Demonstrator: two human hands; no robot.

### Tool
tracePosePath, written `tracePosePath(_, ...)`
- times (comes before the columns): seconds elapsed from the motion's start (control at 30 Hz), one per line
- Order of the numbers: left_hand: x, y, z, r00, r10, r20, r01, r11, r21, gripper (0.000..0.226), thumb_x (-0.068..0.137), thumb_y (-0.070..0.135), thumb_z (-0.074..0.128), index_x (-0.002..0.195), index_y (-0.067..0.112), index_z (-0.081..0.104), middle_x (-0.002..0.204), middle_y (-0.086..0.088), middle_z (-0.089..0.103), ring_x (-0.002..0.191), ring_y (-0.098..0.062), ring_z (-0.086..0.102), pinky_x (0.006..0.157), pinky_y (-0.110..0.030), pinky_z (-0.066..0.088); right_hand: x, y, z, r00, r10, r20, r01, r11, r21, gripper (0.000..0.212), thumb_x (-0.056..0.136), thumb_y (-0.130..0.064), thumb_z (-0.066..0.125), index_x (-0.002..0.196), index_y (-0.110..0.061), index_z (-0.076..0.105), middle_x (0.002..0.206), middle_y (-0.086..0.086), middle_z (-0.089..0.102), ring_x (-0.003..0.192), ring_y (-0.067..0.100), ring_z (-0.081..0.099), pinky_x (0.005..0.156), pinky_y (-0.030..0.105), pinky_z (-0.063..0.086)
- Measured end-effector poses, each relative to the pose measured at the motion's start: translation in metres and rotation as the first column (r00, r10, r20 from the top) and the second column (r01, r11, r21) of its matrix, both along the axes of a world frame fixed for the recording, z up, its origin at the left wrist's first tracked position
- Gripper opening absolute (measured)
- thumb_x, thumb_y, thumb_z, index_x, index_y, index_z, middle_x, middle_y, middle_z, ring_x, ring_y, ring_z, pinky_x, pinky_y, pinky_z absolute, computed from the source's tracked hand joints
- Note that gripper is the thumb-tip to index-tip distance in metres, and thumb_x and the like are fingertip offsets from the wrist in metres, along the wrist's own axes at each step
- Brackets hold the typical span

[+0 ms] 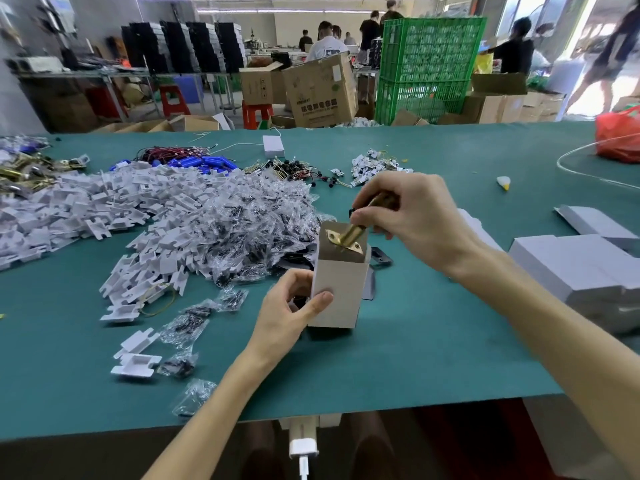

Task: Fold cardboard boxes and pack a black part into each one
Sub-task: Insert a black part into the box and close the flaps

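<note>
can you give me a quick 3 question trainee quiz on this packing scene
1. True or false: the box is open at the top.
2. Which hand holds the brass part? A) left B) right
3. What colour is the table?

Key: 1 true. 2 B: the right hand has it at the box mouth, the left hand steadies the box. 3 green.

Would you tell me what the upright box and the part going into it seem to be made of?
The box looks like thin cardboard: matte white outside, brown inside its open top. The part in the right hand looks like brass-coloured metal, shiny with bright glints, though it may only be plated. The left hand steadies the box.
</note>
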State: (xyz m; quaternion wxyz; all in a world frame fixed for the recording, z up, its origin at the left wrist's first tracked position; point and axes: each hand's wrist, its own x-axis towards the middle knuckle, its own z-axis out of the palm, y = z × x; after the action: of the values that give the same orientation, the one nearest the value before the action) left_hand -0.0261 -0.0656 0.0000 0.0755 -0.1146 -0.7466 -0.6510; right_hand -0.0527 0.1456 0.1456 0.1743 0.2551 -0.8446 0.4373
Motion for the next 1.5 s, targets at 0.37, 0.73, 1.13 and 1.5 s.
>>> tracePosePath(0.37,-0.001,0.001,-0.002,0.998,-0.065,0.002,0.065,0.998,-0.004,0.037,0.086,0.033,0.077,0.113,0.011,0.063,0.104,-0.005,0.075,0.079,-0.008,0.066,0.053,-0.028,0.051,0.002,-0.038,-0.024,0.992,-0.081,0.1,0.038,0.925,0.377,0.025,0.085,-0.035,0.081,0.094,-0.019,0.064,0.089,0.003,0.07,0.087,0.023,0.065,0.076,0.042,0.055)
tracePosePath(0.73,-0.001,0.002,-0.005,0.993,-0.112,0.021,0.112,0.994,0.004,0.037,0.085,0.028,0.079,0.11,0.007,0.061,0.1,-0.009,0.074,0.068,-0.006,0.064,0.052,-0.028,0.052,0.009,-0.052,-0.027,0.986,-0.058,0.159,-0.079,0.673,0.735,0.029,0.108,-0.031,0.047,0.099,-0.011,0.066,0.099,0.006,0.061,0.096,0.034,0.061,0.082,0.044,0.051)
tracePosePath(1.13,-0.003,0.001,-0.01,0.993,-0.102,0.051,0.103,0.995,-0.012,0.032,0.091,0.026,0.075,0.12,0.016,0.064,0.113,0.001,0.075,0.09,-0.014,0.07,0.053,-0.027,0.053,-0.018,-0.003,-0.019,0.966,-0.257,-0.036,0.258,0.966,0.025,0.009,0.101,-0.017,0.061,0.102,-0.013,0.07,0.085,-0.004,0.072,0.074,0.006,0.066,0.071,0.018,0.051)
tracePosePath(1.5,-0.001,0.001,-0.006,0.991,-0.076,0.105,0.072,0.996,0.047,0.025,0.101,0.022,0.063,0.125,0.016,0.058,0.111,0.0,0.074,0.059,-0.02,0.061,0.052,-0.031,0.054,-0.045,0.012,-0.139,0.87,-0.373,0.323,0.209,0.872,0.443,0.059,0.093,-0.044,0.071,0.14,-0.011,0.056,0.133,0.013,0.049,0.129,0.031,0.04,0.111,0.038,0.034)
